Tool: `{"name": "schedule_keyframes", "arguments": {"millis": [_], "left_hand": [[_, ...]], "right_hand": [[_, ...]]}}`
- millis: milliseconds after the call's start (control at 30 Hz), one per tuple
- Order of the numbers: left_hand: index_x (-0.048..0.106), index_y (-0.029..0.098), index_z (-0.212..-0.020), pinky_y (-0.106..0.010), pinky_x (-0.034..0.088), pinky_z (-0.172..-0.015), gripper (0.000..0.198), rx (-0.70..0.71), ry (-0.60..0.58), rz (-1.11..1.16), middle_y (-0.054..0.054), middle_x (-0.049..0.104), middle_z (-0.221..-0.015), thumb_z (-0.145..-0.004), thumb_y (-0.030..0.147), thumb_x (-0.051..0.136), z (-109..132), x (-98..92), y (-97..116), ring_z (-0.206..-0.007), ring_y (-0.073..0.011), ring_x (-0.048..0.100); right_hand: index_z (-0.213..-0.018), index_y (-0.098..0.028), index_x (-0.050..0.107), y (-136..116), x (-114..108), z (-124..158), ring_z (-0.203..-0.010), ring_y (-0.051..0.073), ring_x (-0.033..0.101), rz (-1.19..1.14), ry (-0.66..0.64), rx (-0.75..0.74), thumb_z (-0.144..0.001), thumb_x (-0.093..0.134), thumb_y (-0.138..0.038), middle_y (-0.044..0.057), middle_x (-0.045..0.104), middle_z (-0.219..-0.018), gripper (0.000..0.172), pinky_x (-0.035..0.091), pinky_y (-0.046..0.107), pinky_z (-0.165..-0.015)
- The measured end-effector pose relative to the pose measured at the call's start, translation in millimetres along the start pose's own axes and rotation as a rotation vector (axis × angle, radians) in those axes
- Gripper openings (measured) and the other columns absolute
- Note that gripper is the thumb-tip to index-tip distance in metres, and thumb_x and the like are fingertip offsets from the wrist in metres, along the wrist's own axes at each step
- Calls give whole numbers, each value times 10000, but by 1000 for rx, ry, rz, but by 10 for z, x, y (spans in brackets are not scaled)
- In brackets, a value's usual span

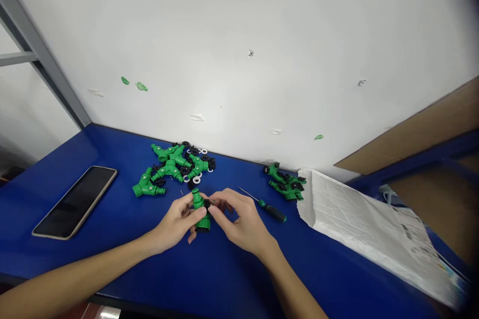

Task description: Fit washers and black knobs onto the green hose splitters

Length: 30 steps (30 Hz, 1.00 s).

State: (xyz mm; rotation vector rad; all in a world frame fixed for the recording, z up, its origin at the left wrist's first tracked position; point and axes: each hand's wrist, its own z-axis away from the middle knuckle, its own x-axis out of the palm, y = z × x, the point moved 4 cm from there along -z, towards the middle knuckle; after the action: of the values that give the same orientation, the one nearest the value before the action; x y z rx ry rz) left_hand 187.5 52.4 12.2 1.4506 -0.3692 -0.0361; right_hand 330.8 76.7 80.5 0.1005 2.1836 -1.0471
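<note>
Held over the front of the blue table is a green Y-shaped hose connector (203, 223), its ribbed collar facing down toward me. My left hand (183, 217) grips it from the left, thumb across its body. At its right side, my right hand (237, 217) pinches with thumb and fingertips close to a small black part (207, 204). Whether those fingertips hold a separate tiny piece is hidden. Just right of my right hand lies a screwdriver (272, 211) with a green and black handle, its shaft pointing back left. A small screw (181, 192) rests behind my left hand.
Several green Y connectors (170, 170) lie at the back with black caps and white rings (196, 179). More connectors with black parts (287, 189) sit at the right, beside a white plastic bag (352, 219). A phone (77, 202) lies at left. A white wall (232, 84) bounds the table.
</note>
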Motion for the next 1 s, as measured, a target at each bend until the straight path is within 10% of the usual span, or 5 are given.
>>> {"name": "schedule_keyframes", "arguments": {"millis": [767, 1000], "left_hand": [[566, 156, -1138, -204, 446, -362, 420, 8, -7, -16, 15, 542, -705, -852, 461, 599, -2, -13, 5, -451, -77, 509], [576, 160, -1071, -201, 455, -360, 375, -4, 43, 48, -96, 608, -1030, -844, 457, 610, -32, -40, 71, -570, -97, 559]], "right_hand": [[-784, -171, 614, 6, -82, -26, -589, 121, 507, 61, 8, 44, -945, 486, -255, 14, 574, -666, 222, 407, 247, -557], [-936, -220, 630, 323, -355, 474, -783, 183, 600, 318, -353, 344, -770, 733, -237, 28, 623, -919, 196, 477, 284, -668]]}}
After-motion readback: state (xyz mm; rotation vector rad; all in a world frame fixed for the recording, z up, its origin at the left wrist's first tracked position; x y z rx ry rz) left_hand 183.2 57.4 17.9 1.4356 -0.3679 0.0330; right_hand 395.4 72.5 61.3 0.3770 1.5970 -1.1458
